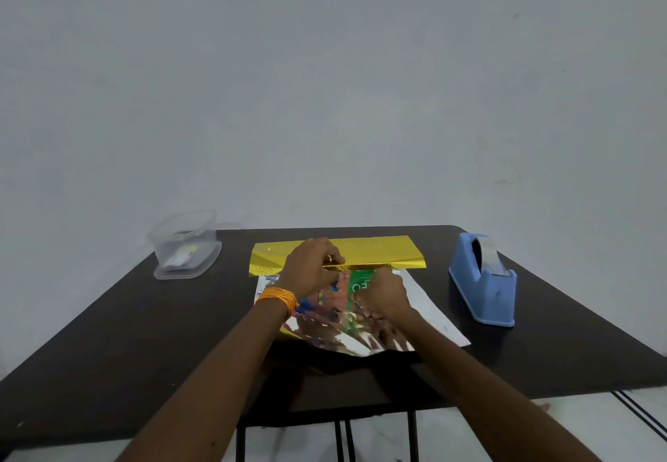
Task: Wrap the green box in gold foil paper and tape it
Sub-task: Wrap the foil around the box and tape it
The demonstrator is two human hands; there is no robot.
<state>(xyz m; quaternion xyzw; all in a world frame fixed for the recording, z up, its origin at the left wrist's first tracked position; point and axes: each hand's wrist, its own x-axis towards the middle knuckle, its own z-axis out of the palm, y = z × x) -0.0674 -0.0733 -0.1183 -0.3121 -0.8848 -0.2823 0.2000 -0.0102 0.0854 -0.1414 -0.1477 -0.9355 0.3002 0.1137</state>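
Observation:
A sheet of gold foil paper [379,250] lies in the middle of the dark table [126,324], its silver underside facing up towards me and its far edge folded over, gold side out. The green box [359,283] rests on the sheet, mostly covered by my hands and mirrored in the foil. My left hand [312,266], with an orange thread band at the wrist, pinches the folded gold edge at the box's far side. My right hand [388,297] is closed on the box's right part, pressing it onto the sheet.
A blue tape dispenser [483,281] with a roll of clear tape stands at the right of the sheet. A clear plastic container [186,245] with small items inside sits at the table's far left corner. A plain grey wall rises behind the table.

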